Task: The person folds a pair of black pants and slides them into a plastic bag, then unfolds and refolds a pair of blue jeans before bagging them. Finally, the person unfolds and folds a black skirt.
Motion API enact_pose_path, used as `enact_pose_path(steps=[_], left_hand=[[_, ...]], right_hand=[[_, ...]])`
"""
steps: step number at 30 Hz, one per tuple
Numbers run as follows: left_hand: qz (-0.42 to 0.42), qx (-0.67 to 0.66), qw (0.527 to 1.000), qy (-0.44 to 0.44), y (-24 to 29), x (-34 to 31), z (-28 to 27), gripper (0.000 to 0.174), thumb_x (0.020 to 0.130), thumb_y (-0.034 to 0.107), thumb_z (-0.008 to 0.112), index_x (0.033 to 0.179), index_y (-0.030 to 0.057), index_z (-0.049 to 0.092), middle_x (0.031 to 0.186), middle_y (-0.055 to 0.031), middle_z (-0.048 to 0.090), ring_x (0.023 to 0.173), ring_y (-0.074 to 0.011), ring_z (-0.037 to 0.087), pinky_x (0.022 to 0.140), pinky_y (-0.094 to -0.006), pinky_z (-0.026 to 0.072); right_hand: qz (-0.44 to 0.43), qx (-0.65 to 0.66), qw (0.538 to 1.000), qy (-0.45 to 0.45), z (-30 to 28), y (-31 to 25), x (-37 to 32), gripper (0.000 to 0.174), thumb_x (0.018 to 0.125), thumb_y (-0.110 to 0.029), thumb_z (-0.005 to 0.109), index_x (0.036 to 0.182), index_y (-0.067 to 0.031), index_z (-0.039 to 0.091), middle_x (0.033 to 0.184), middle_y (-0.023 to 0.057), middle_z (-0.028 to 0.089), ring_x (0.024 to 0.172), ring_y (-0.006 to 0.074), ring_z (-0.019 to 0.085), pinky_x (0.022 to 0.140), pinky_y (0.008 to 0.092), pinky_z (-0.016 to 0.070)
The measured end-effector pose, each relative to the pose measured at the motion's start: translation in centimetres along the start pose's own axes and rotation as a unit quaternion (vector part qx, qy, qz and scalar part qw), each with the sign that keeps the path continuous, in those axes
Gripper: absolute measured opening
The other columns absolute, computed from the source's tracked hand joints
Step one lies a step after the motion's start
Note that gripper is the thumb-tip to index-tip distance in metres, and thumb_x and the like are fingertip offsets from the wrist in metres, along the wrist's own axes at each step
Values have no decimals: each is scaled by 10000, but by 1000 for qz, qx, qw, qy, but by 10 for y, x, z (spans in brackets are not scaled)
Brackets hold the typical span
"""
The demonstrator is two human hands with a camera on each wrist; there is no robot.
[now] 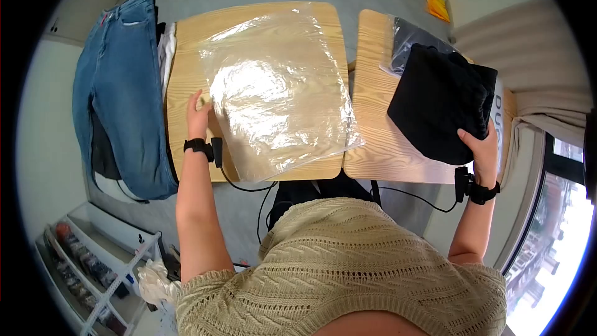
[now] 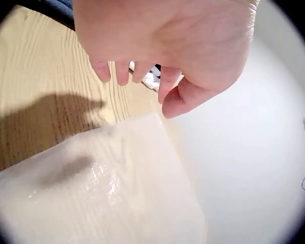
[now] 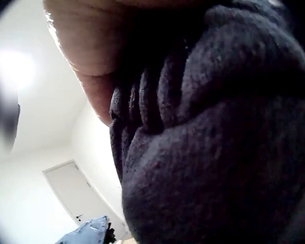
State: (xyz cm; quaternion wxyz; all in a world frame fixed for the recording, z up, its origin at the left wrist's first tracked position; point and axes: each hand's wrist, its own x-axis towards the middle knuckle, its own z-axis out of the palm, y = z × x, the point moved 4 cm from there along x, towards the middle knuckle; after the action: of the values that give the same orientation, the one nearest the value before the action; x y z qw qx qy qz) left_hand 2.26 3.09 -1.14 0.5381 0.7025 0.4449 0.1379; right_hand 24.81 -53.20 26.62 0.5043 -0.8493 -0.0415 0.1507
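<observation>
A clear plastic bag (image 1: 280, 96) lies flat and shiny across the left tabletop. Close to its left edge is my left hand (image 1: 198, 117), its fingers loosely bent and holding nothing. The left wrist view shows that hand (image 2: 168, 46) above the wood, just beyond one corner of the bag (image 2: 107, 178). Over the right tabletop, my right hand (image 1: 486, 148) grips a folded black garment (image 1: 435, 102) by its right edge, thumb on top and the other fingers hidden beneath. Thick soft folds of the garment (image 3: 218, 152) fill most of the right wrist view.
Blue jeans (image 1: 127, 87) lie at the left, beside the table edge, with white cloth (image 1: 166, 50) next to them. A dark packaged item (image 1: 413, 37) in clear plastic sits behind the black garment. A narrow gap separates the two tabletops. Cables hang from both wrist cameras.
</observation>
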Motion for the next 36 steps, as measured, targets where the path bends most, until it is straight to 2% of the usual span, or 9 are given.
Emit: enact_pose_path(steps=[3, 7, 10, 11, 13, 19, 29, 32, 36], left_hand=[[40, 0, 996, -85, 4, -50, -11, 532, 792, 78, 610, 1310, 68, 487, 1326, -122, 488, 1133, -216, 499, 982, -304, 367], [-20, -60, 971, -231, 1, -130, 23, 618, 853, 274, 658, 1364, 40, 400, 1315, -124, 494, 1110, -185, 525, 917, -300, 424], [-116, -256, 905, -318, -5, -182, 46, 727, 882, 400, 605, 1430, 54, 275, 1313, -121, 499, 1146, -199, 519, 940, -314, 418], [-159, -358, 865, -314, -14, -193, 53, 708, 878, 368, 619, 1422, 56, 290, 1307, -111, 501, 1148, -193, 514, 957, -321, 413], [-157, -340, 899, -227, -9, -204, 60, 668, 858, 302, 653, 1384, 41, 335, 1268, -108, 519, 1142, -189, 510, 968, -327, 410], [-191, -176, 960, -107, -59, -202, 65, 489, 811, 168, 708, 1175, -60, 474, 1099, -127, 592, 1001, -177, 568, 886, -293, 454], [-120, -232, 962, -83, -29, -217, 59, 573, 794, 59, 676, 1282, -39, 394, 1210, -150, 528, 1096, -223, 532, 962, -323, 424], [-176, -238, 953, -60, -46, -218, 57, 584, 796, 74, 677, 1293, -30, 389, 1225, -133, 520, 1090, -221, 533, 966, -321, 420], [-122, -205, 970, -43, -26, -218, 54, 580, 794, 77, 681, 1286, -31, 393, 1206, -135, 531, 1080, -215, 532, 957, -318, 420]], right_hand=[[-34, 38, 998, -25, 29, -13, -4, 543, 674, -17, 717, 1186, 27, 541, 1050, 79, 629, 937, 148, 592, 873, 265, 453], [15, 178, 971, -155, 83, 1, -1, 564, 675, 15, 715, 1208, 21, 530, 1091, 87, 620, 977, 150, 590, 899, 282, 456], [76, 290, 916, -265, 145, 21, 3, 649, 708, 30, 690, 1301, 26, 426, 1148, 99, 596, 997, 174, 593, 929, 310, 455], [92, 302, 902, -296, 166, 39, 8, 680, 719, 30, 684, 1330, 28, 387, 1163, 102, 588, 1001, 182, 594, 936, 318, 454], [129, 336, 867, -346, 206, 68, 16, 669, 740, 14, 688, 1329, 32, 371, 1164, 114, 582, 990, 196, 599, 919, 322, 470], [239, 154, 902, -325, 255, 187, 44, 571, 761, -96, 733, 1239, 45, 453, 1088, 136, 610, 946, 217, 617, 830, 322, 516], [151, 241, 893, -348, 260, 161, 31, 659, 774, -82, 701, 1325, 50, 364, 1158, 157, 570, 1008, 220, 587, 870, 313, 487], [207, 209, 902, -315, 272, 177, 34, 616, 765, -81, 710, 1275, 65, 397, 1118, 157, 587, 974, 222, 601, 847, 319, 499], [212, 199, 914, -283, 276, 178, 29, 541, 760, -94, 720, 1196, 73, 446, 1049, 158, 610, 911, 222, 620, 805, 327, 514]])
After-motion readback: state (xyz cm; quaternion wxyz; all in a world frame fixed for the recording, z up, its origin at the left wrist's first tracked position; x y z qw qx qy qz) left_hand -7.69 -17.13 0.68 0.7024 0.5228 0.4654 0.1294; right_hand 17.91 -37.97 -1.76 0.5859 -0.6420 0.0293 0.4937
